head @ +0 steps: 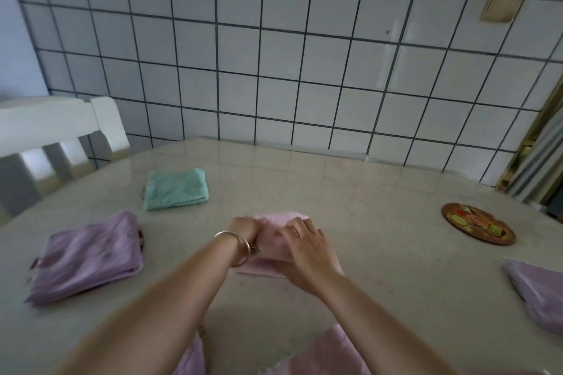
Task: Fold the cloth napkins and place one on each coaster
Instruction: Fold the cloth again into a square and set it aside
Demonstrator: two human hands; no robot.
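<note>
Bare forearms, metal bangles on left wrist

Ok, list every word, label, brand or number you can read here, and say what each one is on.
No readable text anywhere in the head view.
Round coaster: a coloured picture only, no letters made out.
Lilac folded napkin: a small tag at its left edge, too blurred to read.
Beige wall plate: blank.

Four folded napkins — two lilac, one pink, one green; one bare coaster; two hands.
</note>
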